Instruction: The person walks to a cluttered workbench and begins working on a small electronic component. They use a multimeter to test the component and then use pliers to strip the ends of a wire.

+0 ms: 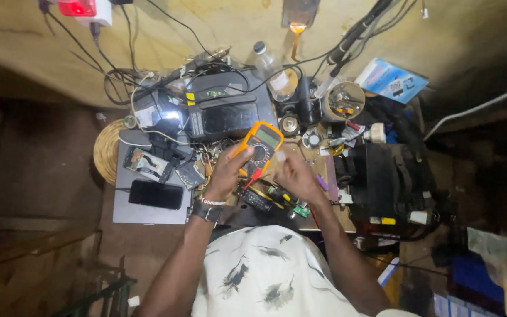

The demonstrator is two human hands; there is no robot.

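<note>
fingers of my left hand are wrapped around the lower left side of the orange multimeter, thumb up along its edge, holding it tilted above the middle of the cluttered workbench. just right of the meter, my right hand hovers with fingers curled loosely; i cannot tell whether they pinch anything. a black phone lies near the bench's left edge.
</note>
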